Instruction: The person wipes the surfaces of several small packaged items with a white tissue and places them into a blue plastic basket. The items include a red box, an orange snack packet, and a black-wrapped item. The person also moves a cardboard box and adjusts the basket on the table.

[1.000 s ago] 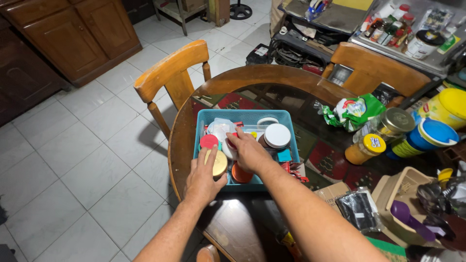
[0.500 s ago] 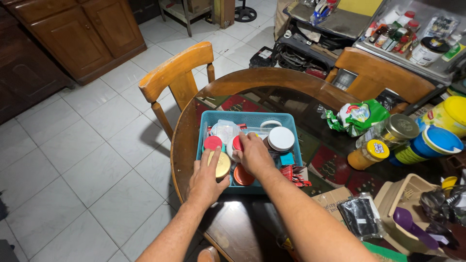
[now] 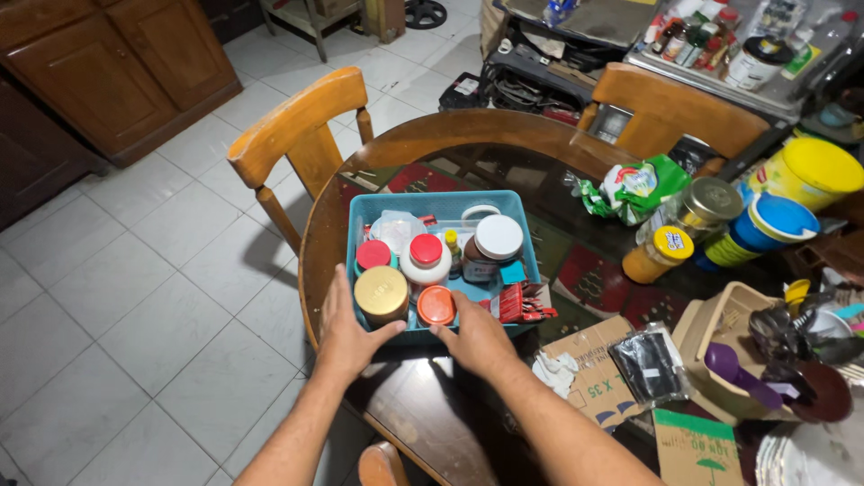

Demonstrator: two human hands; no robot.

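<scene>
I had both hands, left (image 3: 346, 335) and right (image 3: 474, 335), open-fingered against the basket (image 3: 441, 203); full of jars (image 3: 382, 295), probably heavy, its thin plastic rim flexible.

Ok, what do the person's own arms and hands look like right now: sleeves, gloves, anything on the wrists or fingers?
Both forearms are bare as far as the picture shows, with no sleeves in view. The left hand and the right hand wear no gloves. No watch, band or ring shows on either. There are no markings or cables.
</scene>
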